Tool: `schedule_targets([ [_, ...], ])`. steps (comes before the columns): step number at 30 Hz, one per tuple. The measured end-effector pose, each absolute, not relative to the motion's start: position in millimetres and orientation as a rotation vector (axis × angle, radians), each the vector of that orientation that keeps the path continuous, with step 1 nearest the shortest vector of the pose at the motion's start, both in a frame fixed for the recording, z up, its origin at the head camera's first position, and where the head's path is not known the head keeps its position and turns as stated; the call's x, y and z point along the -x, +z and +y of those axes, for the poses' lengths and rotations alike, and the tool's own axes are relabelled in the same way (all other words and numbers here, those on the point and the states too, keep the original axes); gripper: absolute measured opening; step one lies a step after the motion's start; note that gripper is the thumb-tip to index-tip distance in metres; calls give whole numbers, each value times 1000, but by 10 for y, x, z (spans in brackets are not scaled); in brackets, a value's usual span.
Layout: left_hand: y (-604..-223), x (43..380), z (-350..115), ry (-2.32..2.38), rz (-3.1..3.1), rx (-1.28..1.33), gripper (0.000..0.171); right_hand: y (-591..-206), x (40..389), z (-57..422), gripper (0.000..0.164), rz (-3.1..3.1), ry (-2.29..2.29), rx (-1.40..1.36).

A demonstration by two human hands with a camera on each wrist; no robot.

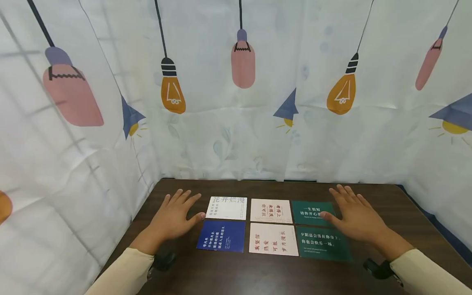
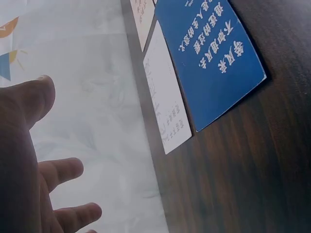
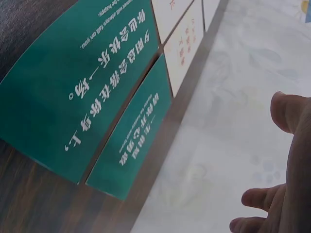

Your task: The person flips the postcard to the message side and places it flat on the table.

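Observation:
Six-card layout aside, several printed cards lie flat in two rows between my hands. The left hand [image 1: 175,217], fingers spread and holding nothing, is beside the white card [image 1: 226,209] and the blue card [image 1: 222,236]. In the middle lie two pale pink cards, a far one [image 1: 271,211] and a near one [image 1: 273,239]. On the right are a smaller green card [image 1: 307,213] and a larger green card [image 1: 324,242]. My right hand [image 1: 355,215] hovers over their right side with spread fingers, its thumb overlapping the smaller green card in the head view.
The cards lie on a dark wood-grain table [image 1: 206,272]. Behind it and along both sides hangs a pale curtain [image 1: 206,139] printed with lamps and bulbs. Dark devices are strapped to the left wrist [image 1: 164,261] and the right wrist [image 1: 377,268].

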State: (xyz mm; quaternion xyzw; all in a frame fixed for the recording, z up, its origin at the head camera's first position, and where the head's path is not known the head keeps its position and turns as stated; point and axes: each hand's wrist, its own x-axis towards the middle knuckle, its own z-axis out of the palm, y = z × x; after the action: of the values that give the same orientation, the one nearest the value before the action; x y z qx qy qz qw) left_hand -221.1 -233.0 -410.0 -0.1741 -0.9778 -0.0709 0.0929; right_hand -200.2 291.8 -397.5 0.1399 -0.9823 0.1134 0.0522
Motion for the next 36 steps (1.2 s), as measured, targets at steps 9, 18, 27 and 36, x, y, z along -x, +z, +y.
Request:
schedule_targets([
  [9, -4150, 2172, -2354, -227, -2913, 514, 70, -4058, 2004, 2785, 94, -2966, 351, -453],
  [18, -4196, 2174, -2360, -215, -2928, 514, 72, -4096, 2016, 2668, 94, -2956, 380, -467],
  [27, -4217, 2176, -2341, -239, -2917, 512, 72, -4121, 2054, 2555, 91, -2945, 391, -496],
  [36, -4250, 2145, -2307, -253, -2924, 521, 70, -4195, 2056, 2477, 93, -2943, 404, -506],
])
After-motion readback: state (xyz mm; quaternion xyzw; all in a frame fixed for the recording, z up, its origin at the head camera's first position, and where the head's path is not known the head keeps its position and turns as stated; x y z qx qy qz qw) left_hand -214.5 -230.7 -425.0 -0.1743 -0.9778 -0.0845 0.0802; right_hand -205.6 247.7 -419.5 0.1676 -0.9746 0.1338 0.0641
